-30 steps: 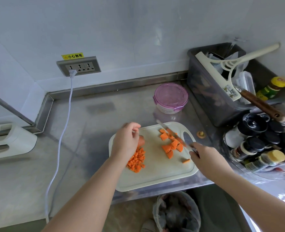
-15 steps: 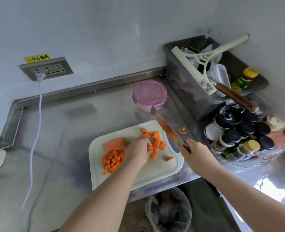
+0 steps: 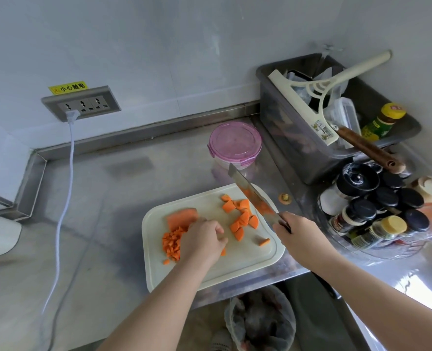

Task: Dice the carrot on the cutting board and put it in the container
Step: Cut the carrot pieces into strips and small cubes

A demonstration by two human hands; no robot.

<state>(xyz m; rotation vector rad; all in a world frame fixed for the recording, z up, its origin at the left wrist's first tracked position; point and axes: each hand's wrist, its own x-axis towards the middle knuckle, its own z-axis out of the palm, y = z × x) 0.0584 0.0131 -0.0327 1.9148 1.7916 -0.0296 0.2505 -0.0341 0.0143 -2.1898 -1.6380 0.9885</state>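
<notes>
Left hand (image 3: 203, 239) slid back to the dice (image 3: 171, 245), grip unclear; right hand (image 3: 301, 234) grips knife (image 3: 250, 192); container (image 3: 235, 144) lidded.

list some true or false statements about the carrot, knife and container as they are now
1. The right hand grips the knife, whose blade points toward the container. True.
2. The container is open. False: its pink lid is on.
3. Small dice lie on the left of the cutting board, bigger chunks on its right. True.
4. All the carrot is diced. False: a large uncut piece lies at the board's far left.
5. The left hand rests on the container. False: the left hand is down at the board, beside the small dice.
</notes>
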